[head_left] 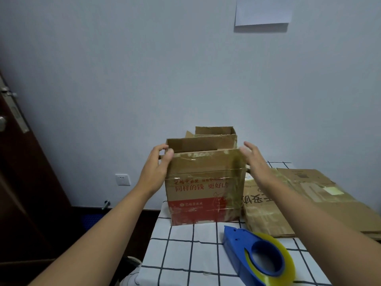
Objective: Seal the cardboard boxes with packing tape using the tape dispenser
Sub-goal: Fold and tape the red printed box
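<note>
Beside box (203, 186): flattened cardboard (299, 201), dispenser (257, 256).

One head-worn wide-angle camera looks forward and slightly down, close over the table (185, 254), whose edge appears bent, perhaps by the lens. The box (203, 182) sits at twelve o'clock; the wall (144, 69) fills the upper half.

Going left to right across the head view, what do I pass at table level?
Door → wall socket → left hand → upright box → right hand → flattened cardboard.
</note>
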Demonstrator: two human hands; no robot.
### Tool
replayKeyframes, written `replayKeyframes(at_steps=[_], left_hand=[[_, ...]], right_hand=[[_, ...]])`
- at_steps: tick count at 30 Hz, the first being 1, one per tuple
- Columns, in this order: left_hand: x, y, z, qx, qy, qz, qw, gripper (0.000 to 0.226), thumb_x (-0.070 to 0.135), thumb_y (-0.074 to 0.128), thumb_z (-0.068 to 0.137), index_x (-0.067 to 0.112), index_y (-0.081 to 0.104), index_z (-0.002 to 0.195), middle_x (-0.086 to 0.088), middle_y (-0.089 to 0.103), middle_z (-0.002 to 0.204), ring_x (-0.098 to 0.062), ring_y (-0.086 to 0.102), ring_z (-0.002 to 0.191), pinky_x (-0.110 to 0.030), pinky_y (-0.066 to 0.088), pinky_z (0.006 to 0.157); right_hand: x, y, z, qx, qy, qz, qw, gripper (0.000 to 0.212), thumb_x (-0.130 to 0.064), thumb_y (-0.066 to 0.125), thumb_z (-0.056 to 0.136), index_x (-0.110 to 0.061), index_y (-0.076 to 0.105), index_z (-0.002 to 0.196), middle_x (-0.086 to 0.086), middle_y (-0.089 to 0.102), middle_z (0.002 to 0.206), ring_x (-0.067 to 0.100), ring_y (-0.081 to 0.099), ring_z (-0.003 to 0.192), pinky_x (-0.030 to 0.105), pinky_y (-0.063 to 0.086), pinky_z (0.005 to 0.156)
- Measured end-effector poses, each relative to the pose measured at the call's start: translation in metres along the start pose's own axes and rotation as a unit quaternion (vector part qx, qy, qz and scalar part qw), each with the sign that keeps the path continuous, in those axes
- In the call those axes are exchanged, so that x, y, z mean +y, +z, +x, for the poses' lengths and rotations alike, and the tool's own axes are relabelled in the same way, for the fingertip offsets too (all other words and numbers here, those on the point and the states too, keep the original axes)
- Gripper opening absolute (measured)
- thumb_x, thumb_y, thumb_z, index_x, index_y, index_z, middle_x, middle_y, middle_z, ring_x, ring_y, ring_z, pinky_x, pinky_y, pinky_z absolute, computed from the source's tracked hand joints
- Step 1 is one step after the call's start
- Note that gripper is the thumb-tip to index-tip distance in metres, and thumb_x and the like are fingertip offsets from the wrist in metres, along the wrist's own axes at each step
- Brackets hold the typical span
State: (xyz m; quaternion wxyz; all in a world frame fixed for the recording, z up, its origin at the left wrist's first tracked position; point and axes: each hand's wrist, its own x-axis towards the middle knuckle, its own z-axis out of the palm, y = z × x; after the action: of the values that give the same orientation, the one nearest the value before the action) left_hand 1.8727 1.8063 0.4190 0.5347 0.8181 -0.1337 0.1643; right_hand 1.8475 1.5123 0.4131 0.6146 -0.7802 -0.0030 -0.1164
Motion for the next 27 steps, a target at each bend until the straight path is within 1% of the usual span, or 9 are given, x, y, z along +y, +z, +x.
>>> replayKeyframes(at_steps=[2,6,10,13,16,18,22,25,27], left_hand=[[0.001,0.001,0.007,0.049,-0.020,-0.017,0.998,0.040,0.062,0.024,0.098,0.040,0.057,0.106,0.019,0.059,0.107,0.004,0.055,0.099,-0.021,0.041,0.075],[0.000,0.004,0.020,0.056,-0.058,-0.033,0.996,0.014,0.033,0.043,0.102,0.035,0.057,0.098,0.009,0.063,0.100,-0.008,0.060,0.094,-0.012,0.045,0.059],[-0.004,0.003,0.021,0.025,-0.046,-0.039,0.998,0.019,0.021,0.042,0.103,0.037,0.051,0.100,0.005,0.060,0.103,-0.006,0.058,0.089,-0.006,0.043,0.054],[-0.008,0.001,0.020,0.009,-0.035,-0.043,0.998,0.020,0.020,0.041,0.102,0.038,0.050,0.102,0.008,0.060,0.105,-0.001,0.058,0.083,-0.005,0.043,0.056],[-0.009,0.000,0.019,0.001,-0.027,-0.041,0.999,0.019,0.021,0.042,0.102,0.038,0.050,0.102,0.017,0.059,0.110,0.004,0.060,0.083,-0.005,0.044,0.059],[-0.009,0.000,0.019,-0.005,-0.025,-0.043,0.999,0.019,0.021,0.042,0.102,0.037,0.052,0.103,0.019,0.059,0.109,0.010,0.059,0.084,-0.006,0.045,0.063],[-0.009,0.001,0.021,-0.020,-0.047,-0.048,0.998,0.017,0.031,0.043,0.101,0.038,0.058,0.106,0.020,0.065,0.102,0.010,0.058,0.089,-0.009,0.043,0.067],[-0.013,0.006,0.019,0.007,-0.061,-0.027,0.998,0.029,0.054,0.037,0.100,0.037,0.060,0.102,0.025,0.064,0.094,0.012,0.058,0.084,-0.021,0.042,0.068],[-0.015,0.010,0.014,0.038,-0.061,-0.008,0.997,0.041,0.066,0.031,0.097,0.037,0.059,0.100,0.031,0.063,0.089,0.015,0.057,0.080,-0.021,0.040,0.065]], right_hand=[[-0.011,-0.004,0.013,0.024,0.017,0.074,0.997,0.041,-0.070,0.032,0.096,-0.045,0.052,0.121,-0.022,0.056,0.126,0.015,0.048,0.128,0.044,0.039,0.105],[-0.022,-0.004,0.030,-0.010,0.031,0.029,0.999,0.030,-0.053,0.038,0.102,-0.041,0.061,0.117,-0.017,0.060,0.125,0.005,0.052,0.115,0.041,0.039,0.105],[-0.021,0.001,0.039,-0.074,0.032,-0.047,0.996,0.043,-0.041,0.049,0.097,-0.035,0.051,0.140,-0.006,0.049,0.138,0.015,0.046,0.121,0.032,0.040,0.086],[-0.025,-0.002,0.045,-0.116,0.025,-0.062,0.991,0.058,-0.046,0.049,0.082,-0.038,0.052,0.139,-0.004,0.053,0.136,0.013,0.051,0.118,0.031,0.043,0.088],[-0.029,-0.008,0.054,-0.167,0.043,-0.081,0.982,0.061,-0.049,0.047,0.075,-0.039,0.052,0.136,-0.002,0.051,0.139,0.015,0.051,0.119,0.037,0.042,0.098],[-0.033,-0.011,0.059,-0.198,0.055,-0.094,0.974,0.060,-0.047,0.050,0.072,-0.041,0.051,0.132,-0.005,0.043,0.144,0.011,0.048,0.118,0.035,0.041,0.096],[-0.039,-0.014,0.070,-0.217,0.077,-0.121,0.966,0.085,-0.047,0.056,0.068,-0.038,0.035,0.150,-0.008,0.029,0.151,0.017,0.042,0.127,0.036,0.039,0.097],[-0.035,-0.012,0.065,-0.201,0.072,-0.111,0.971,0.094,-0.066,0.058,0.067,-0.039,0.032,0.153,-0.010,0.036,0.147,0.007,0.048,0.117,0.029,0.041,0.089],[-0.026,-0.012,0.059,-0.172,0.058,-0.085,0.980,0.100,-0.080,0.054,0.064,-0.040,0.033,0.153,-0.010,0.038,0.151,0.013,0.046,0.128,0.032,0.038,0.099]])
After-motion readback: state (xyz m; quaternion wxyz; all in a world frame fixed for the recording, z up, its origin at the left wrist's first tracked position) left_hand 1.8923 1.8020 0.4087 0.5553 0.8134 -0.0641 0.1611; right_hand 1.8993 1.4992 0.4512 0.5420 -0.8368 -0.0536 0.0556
